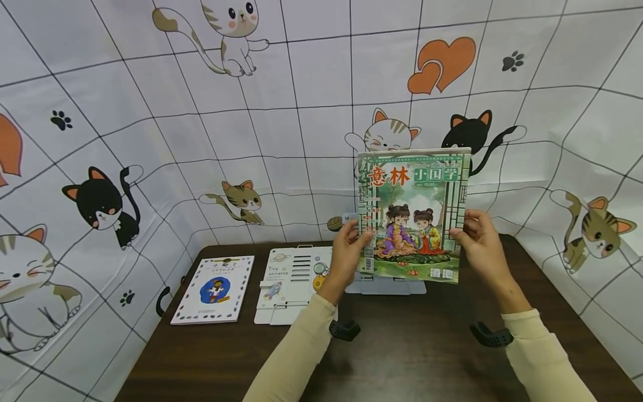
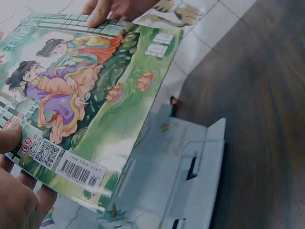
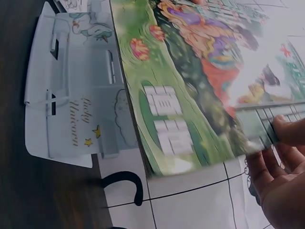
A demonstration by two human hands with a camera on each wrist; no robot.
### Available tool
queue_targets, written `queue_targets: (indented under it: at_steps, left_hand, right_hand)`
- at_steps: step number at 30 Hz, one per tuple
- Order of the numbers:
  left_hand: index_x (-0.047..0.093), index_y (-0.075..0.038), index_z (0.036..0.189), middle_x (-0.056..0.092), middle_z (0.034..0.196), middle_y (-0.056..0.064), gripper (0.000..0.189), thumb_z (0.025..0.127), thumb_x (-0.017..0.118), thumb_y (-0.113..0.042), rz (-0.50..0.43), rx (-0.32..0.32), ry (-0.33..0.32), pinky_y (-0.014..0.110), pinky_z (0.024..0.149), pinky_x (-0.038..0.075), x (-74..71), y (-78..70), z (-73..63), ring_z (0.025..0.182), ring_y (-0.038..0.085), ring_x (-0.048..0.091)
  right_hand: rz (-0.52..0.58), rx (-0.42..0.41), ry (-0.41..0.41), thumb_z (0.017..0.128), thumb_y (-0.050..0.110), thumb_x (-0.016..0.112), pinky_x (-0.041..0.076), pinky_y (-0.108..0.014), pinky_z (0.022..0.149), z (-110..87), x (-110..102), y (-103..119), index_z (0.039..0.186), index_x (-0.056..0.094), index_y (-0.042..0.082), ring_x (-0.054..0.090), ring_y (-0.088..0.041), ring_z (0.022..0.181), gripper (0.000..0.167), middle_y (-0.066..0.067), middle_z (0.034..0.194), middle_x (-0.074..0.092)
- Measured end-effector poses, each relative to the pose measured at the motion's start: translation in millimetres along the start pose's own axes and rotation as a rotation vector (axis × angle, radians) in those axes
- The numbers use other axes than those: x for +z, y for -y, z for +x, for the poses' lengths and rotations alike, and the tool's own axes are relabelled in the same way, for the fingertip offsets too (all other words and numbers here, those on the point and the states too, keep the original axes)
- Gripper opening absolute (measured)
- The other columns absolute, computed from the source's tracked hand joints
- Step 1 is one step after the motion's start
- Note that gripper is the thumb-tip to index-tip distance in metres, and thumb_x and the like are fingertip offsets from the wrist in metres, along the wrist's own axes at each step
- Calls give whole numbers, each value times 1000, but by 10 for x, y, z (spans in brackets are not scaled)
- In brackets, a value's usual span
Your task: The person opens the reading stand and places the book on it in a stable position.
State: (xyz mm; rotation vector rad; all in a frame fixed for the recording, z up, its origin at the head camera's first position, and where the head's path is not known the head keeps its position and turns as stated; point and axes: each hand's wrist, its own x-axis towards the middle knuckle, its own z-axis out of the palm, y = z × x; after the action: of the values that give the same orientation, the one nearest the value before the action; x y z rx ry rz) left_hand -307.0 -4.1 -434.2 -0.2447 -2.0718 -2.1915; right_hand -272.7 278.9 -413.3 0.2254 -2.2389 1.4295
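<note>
A green illustrated magazine (image 1: 412,192) is held upright in front of me, its cover facing me. My left hand (image 1: 344,258) grips its left edge, thumb on the cover and fingers behind. At the opposite edge, my right hand (image 1: 483,254) pinches it the same way. Behind and below the magazine stands a pale book stand (image 1: 387,287), mostly hidden by it in the head view. The right wrist view shows the stand's unicorn print and wire page holders beside the magazine's lower edge.
Left of the magazine, a white "Tiny universe" book stand (image 1: 281,287) lies on the dark wooden table (image 1: 402,357). Farther left is a white book (image 1: 213,290) with a blue circle on its cover. A cat-print wall covering (image 1: 321,134) rises behind the table.
</note>
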Motion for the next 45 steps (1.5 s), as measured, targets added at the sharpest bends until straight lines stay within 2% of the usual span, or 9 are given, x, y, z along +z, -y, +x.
queue_targets:
  at_steps: [4, 11, 18, 24, 26, 31, 34, 39, 45]
  left_hand:
    - [54, -5, 150, 70, 135, 24, 50, 104, 71, -15, 28, 14, -27, 43, 100, 57, -80, -28, 39, 120, 33, 68]
    - [53, -3, 150, 72, 130, 24, 51, 104, 71, -16, 41, 30, -20, 46, 104, 56, -199, -62, 109, 118, 33, 70]
    - [57, -5, 147, 71, 132, 23, 48, 104, 72, -19, 35, 57, -39, 49, 105, 55, -319, -83, 199, 117, 31, 70]
    - [65, -4, 135, 75, 120, 16, 36, 101, 74, -15, 29, 100, -59, 39, 96, 59, -400, -81, 300, 103, 18, 72]
    - [68, -4, 130, 73, 116, 13, 32, 100, 76, -14, 24, 113, -62, 38, 94, 60, -424, -65, 330, 100, 17, 72]
    - [72, -5, 121, 70, 110, 7, 23, 100, 76, -13, 47, 119, -76, 39, 92, 60, -486, 27, 371, 102, 20, 72]
    - [72, -6, 121, 70, 110, 7, 22, 100, 75, -13, 63, 108, -74, 38, 91, 59, -506, 91, 379, 104, 20, 71]
    - [73, -6, 120, 69, 110, 9, 21, 101, 75, -14, 78, 94, -55, 37, 90, 58, -509, 151, 371, 100, 18, 66]
    - [73, -5, 117, 71, 110, 9, 20, 99, 77, -14, 100, 83, -64, 38, 90, 58, -499, 186, 364, 98, 19, 67]
  right_hand:
    - [-39, -23, -5, 104, 5, 69, 44, -5, 84, 52, 21, 20, 141, 52, -6, 55, 14, 101, 43, 5, 113, 67]
    - [-26, -33, -43, 99, 3, 74, 47, -5, 80, 214, 107, 76, 133, 60, -4, 58, 12, 97, 38, 10, 105, 67]
    - [0, -37, -47, 98, 1, 75, 49, -5, 82, 370, 229, 124, 131, 62, -7, 60, 11, 95, 37, -13, 110, 71]
    - [23, -47, -51, 95, -1, 78, 51, -6, 80, 454, 322, 113, 125, 63, -7, 60, 10, 91, 34, -7, 101, 72]
    - [32, -38, -42, 95, -1, 77, 51, -7, 79, 477, 358, 82, 125, 62, -8, 60, 11, 90, 33, -10, 101, 73]
    - [-25, 1, 1, 99, 3, 75, 49, -7, 80, 500, 443, 0, 130, 60, -7, 59, 8, 95, 36, -29, 118, 71]
    - [-80, 11, 8, 98, 5, 76, 45, -7, 81, 500, 475, -50, 131, 60, -7, 62, -6, 101, 38, -26, 120, 69]
    - [-105, 5, -17, 95, 3, 78, 46, -5, 79, 505, 499, -116, 123, 63, -6, 66, -26, 102, 33, -13, 105, 66]
    - [-120, 24, -7, 96, 6, 79, 46, -7, 74, 493, 494, -181, 120, 63, -4, 65, -16, 97, 31, -13, 104, 66]
